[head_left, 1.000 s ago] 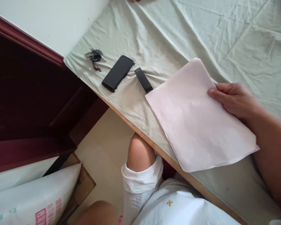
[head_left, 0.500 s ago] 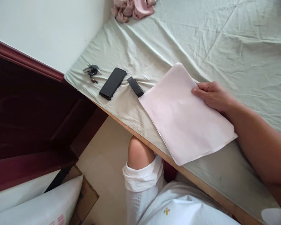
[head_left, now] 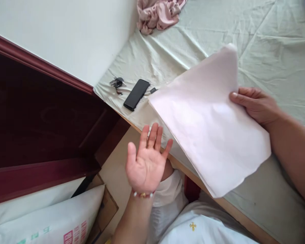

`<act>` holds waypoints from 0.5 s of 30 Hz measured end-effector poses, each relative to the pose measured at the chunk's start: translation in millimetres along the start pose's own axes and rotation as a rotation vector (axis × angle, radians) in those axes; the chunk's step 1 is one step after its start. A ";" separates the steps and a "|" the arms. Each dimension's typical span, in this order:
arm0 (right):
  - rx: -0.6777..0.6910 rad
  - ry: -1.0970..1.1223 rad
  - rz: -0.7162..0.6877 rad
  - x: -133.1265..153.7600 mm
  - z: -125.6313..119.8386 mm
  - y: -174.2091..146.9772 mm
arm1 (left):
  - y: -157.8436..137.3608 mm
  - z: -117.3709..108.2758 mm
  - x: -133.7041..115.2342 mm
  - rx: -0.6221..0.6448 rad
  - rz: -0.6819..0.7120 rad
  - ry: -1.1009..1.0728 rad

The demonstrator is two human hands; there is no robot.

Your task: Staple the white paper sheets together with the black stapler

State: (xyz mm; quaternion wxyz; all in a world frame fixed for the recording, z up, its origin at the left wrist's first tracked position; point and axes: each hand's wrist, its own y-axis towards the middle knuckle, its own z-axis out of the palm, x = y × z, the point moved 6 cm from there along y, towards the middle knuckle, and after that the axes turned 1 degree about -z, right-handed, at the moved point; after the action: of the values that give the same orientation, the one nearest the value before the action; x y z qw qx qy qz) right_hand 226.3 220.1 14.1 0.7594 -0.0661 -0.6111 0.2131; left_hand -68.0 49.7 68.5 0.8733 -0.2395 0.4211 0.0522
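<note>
A thin stack of white paper is pinched at its right edge by my right hand, the thumb lying on top. The sheets are tilted up off the cloth-covered surface, and the far corner bends. Palm up and fingers spread, my left hand hangs empty just left of the paper's near-left edge, with a beaded bracelet at the wrist. Beyond the paper's left corner lie a black phone and a small dark device, the latter mostly hidden by the sheets.
A pale green cloth covers the surface. Keys lie near its left corner, and a crumpled pink cloth sits by the wall. Below left are a dark red wooden panel, a printed white sack and a cardboard box.
My left hand has come into view from below, open. My right hand has raised the paper and tilted it, so it now covers most of the small dark device. The view has shifted slightly.
</note>
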 end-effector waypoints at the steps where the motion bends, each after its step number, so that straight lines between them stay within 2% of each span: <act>1: -0.041 0.030 -0.008 0.3 -2.2 0.0 | 14.4 2.7 3.4 -0.013 0.013 -0.017; 4: -0.092 0.078 -0.010 -0.6 -3.9 1.0 | 42.9 5.6 13.5 -0.013 0.010 -0.035; 8: -0.003 0.081 -0.009 -1.6 3.0 3.1 | 63.7 11.1 23.1 -0.005 -0.030 0.004; 11: 0.039 0.059 -0.037 -1.5 5.6 5.0 | 79.7 29.0 27.3 0.032 -0.065 0.070; 15: 0.060 -0.043 -0.089 -1.3 6.8 8.5 | 103.0 44.2 29.1 0.041 0.018 0.169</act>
State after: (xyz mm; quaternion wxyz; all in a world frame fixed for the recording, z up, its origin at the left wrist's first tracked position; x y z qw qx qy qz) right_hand 217.5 226.1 11.5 0.7564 -0.0116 -0.6231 0.1986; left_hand -48.1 157.5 31.3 0.8388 -0.2211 0.4965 0.0311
